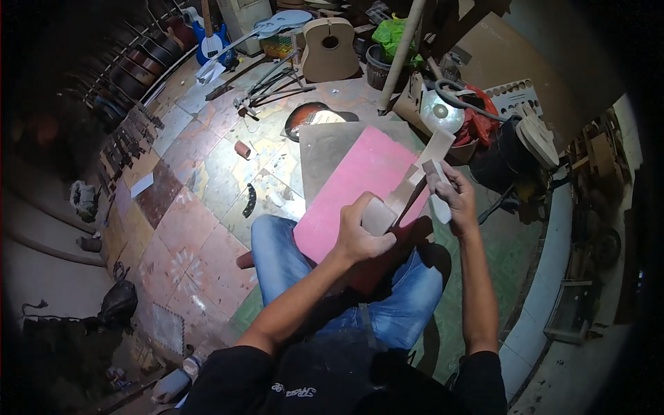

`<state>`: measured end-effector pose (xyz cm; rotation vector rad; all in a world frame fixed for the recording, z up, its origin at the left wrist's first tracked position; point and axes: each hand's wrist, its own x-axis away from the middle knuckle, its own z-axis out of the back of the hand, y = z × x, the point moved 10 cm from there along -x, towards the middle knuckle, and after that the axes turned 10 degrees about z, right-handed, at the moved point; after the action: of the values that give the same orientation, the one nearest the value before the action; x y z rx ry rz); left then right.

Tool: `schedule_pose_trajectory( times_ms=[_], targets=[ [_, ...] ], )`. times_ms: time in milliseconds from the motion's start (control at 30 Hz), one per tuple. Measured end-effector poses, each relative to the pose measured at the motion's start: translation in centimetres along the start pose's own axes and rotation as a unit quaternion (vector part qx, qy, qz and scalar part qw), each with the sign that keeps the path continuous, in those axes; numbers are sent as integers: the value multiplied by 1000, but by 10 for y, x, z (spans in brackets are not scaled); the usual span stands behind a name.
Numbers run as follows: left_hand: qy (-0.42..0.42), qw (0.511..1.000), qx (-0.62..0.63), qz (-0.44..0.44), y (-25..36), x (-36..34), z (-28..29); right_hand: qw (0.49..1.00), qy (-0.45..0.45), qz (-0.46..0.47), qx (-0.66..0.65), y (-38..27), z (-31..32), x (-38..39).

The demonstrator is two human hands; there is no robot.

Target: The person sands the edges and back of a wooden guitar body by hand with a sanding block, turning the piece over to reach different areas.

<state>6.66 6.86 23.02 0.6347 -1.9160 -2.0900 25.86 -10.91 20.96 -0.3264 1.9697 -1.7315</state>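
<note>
My left hand (357,236) grips the lower, blocky end of a long pale wooden piece (435,146), shaped like a guitar neck and tilted up to the right over a pink board (340,192). My right hand (458,197) is closed on a small pale block (438,182) beside the wooden piece; whether the two touch I cannot tell. The pink board lies at an angle on a dusty grey board (324,142) in front of my bent knees.
Beyond the boards lie a sunburst guitar body (299,123) and metal stands (273,90). An unfinished guitar body (329,59) stands behind them, a blue guitar (211,45) further left. Guitar bodies (149,62) line the left. A pole (397,66) and a black bucket (494,155) stand right.
</note>
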Motion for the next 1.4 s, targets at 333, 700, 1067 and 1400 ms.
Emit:
schedule_pose_trajectory(
  times_ms=[333, 700, 1067, 1400],
  targets=[
    [24, 997, 64, -22, -13, -6, 15, 982, 8, 115, 152, -34, 4, -7],
    [-19, 995, 102, -7, -26, -11, 13, 963, -34, 144, 225, -35, -16, -2],
    [-128, 969, 210, -13, -31, -45, 23, 968, 80, 206, -123, -105, 33, -8],
    [-123, 987, 85, 49, -33, -87, 48, 985, -57, 159, 41, -107, 11, -32]
  ],
)
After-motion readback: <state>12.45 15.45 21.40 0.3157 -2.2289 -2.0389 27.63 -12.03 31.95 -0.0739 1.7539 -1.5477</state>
